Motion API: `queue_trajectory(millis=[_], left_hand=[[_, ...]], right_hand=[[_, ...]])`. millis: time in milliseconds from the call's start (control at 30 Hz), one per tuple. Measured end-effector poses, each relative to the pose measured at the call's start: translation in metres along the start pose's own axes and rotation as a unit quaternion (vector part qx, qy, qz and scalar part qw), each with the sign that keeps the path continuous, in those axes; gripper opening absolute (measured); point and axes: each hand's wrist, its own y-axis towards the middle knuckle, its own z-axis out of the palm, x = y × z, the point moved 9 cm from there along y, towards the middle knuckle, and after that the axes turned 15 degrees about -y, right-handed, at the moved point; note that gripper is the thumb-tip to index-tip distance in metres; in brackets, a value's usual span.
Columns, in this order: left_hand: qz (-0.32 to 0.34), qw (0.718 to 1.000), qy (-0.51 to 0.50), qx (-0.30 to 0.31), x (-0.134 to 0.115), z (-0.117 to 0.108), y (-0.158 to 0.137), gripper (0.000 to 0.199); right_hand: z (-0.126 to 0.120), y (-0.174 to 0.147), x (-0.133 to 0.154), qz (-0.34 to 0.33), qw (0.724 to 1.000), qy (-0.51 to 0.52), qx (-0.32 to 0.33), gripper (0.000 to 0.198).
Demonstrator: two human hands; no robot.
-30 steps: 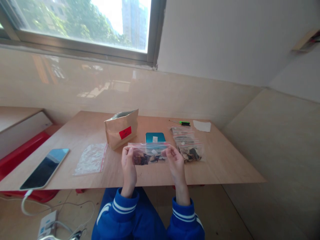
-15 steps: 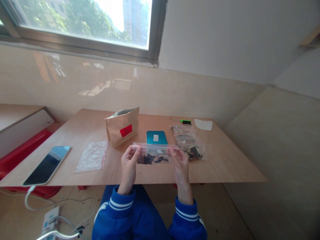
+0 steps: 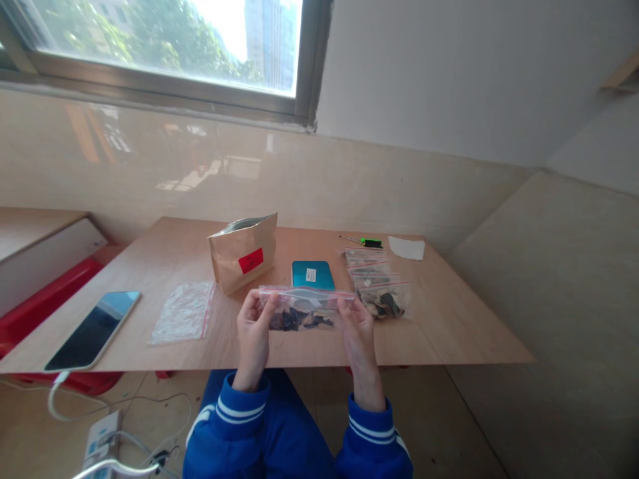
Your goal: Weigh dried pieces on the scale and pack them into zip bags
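Note:
A clear zip-lock bag [image 3: 304,318] with dark dried pieces inside is stretched between my hands above the front of the table. My left hand [image 3: 254,332] pinches its top left corner, and my right hand [image 3: 358,332] pinches the top right corner. The red-lined zip strip runs between them, its middle bowed slightly. Just behind the bag lies a teal box-like scale [image 3: 313,274] with a white label, its front partly hidden. Several similar filled zip-lock bags [image 3: 383,303] overlap to the right of my right hand.
An open brown paper pouch [image 3: 244,256] with a red label stands behind my left hand. Empty plastic bags [image 3: 182,313] and a plugged-in phone [image 3: 94,330] lie left. A green-handled screwdriver [image 3: 369,242] and white paper [image 3: 407,248] are at the back right of the table [image 3: 449,319].
My left hand has shifted slightly left and the bag has tilted a little. Its zip strip, nearly straight before, now bows in the middle. Both hands keep their hold.

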Motion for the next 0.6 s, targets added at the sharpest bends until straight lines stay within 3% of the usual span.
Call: queue_trajectory(millis=[133,367,600], left_hand=[[-0.032,0.999,-0.001,0.034,0.005,0.005,0.001,0.027],[0.001,1.000,-0.017,0.015,-0.003,0.004,0.001,0.019],[-0.006,1.000,0.010,-0.001,-0.007,0.002,0.000,0.022]], right_hand=[[0.006,-0.003,0.005,-0.019,0.999,-0.010,0.037,0.031],[-0.002,-0.008,0.028,-0.081,0.995,-0.065,-0.006,0.022],[-0.002,-0.011,0.027,-0.079,0.996,-0.045,-0.019,0.024]])
